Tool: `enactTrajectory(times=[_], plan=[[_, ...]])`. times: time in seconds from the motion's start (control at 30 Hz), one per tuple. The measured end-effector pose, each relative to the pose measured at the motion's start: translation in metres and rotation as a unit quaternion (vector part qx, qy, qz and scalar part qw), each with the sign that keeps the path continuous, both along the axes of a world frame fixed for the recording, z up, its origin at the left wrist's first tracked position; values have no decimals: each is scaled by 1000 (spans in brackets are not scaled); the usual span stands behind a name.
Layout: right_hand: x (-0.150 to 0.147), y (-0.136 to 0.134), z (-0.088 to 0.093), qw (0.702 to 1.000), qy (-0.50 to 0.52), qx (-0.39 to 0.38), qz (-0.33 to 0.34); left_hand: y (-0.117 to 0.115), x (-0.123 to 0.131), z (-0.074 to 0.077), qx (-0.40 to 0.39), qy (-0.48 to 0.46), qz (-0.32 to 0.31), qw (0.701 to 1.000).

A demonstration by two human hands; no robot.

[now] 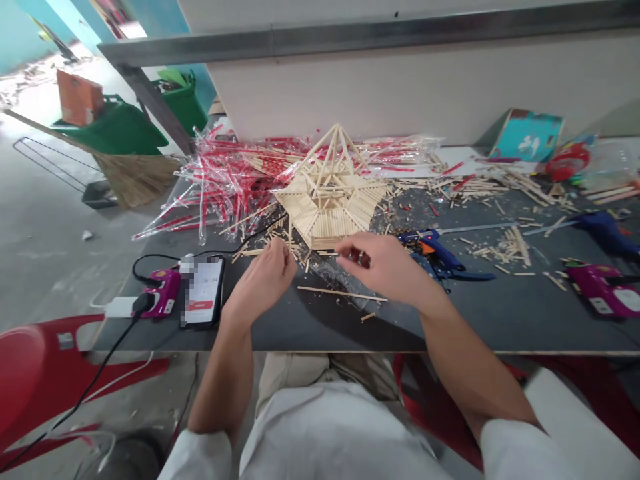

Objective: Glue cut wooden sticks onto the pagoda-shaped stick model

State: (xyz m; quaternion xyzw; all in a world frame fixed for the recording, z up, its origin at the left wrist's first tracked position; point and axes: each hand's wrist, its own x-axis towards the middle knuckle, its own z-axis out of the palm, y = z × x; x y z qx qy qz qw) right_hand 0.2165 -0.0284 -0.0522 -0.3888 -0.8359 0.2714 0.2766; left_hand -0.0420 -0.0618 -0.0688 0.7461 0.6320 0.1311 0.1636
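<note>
Forearms (235,373) angled inward | left hand (263,280): fingers (286,261) bunched narrow, near craft-stick model (327,200) | right hand (380,263): fingers (345,248) pinched, hold unclear

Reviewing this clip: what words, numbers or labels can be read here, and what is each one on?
Phone screen: small digits near the top, perhaps "26:34", not certain.
White label on the left pink device: too small to read.
White label on the right pink device: too small to read.
Nothing else is legible.

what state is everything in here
left hand, raised, fingers bunched
right hand, raised, fingers curled
pentagonal wooden stick model, standing, unpainted
phone, lying flat, screen lit
blue glue gun, lying on its side
plastic stick packets, opened, heaped
</note>
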Motion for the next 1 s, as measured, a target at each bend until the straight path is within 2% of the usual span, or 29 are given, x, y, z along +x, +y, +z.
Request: enactTrajectory(times=[0.07, 0.13, 0.2, 0.27, 0.43, 0.57, 0.7, 0.8, 1.0], plan=[[-5, 13, 19, 997, 63, 33, -25, -2, 6, 12, 32, -33, -63, 997], [-8, 29, 39, 991, 118, 45, -42, 4, 14, 21, 60, -26, -103, 993], [-10, 46, 54, 987, 159, 12, -34, 15, 22, 29, 80, 0, -112, 991], [-13, 61, 61, 981, 190, -36, -22, 28, 30, 35, 84, 20, -108, 990], [-26, 81, 51, 976, 205, -64, -18, 46, 40, 42, 96, 39, -91, 991], [-34, 86, 44, 965, 241, -76, -65, 50, 43, 43, 100, 40, -68, 992], [-38, 89, 47, 967, 226, -67, -95, 54, 45, 39, 89, 46, -39, 994], [-40, 90, 49, 970, 212, -33, -112, 57, 47, 32, 110, 33, -7, 993], [-41, 87, 51, 973, 152, 83, -150, 59, 51, 17, 193, -74, 58, 977]])
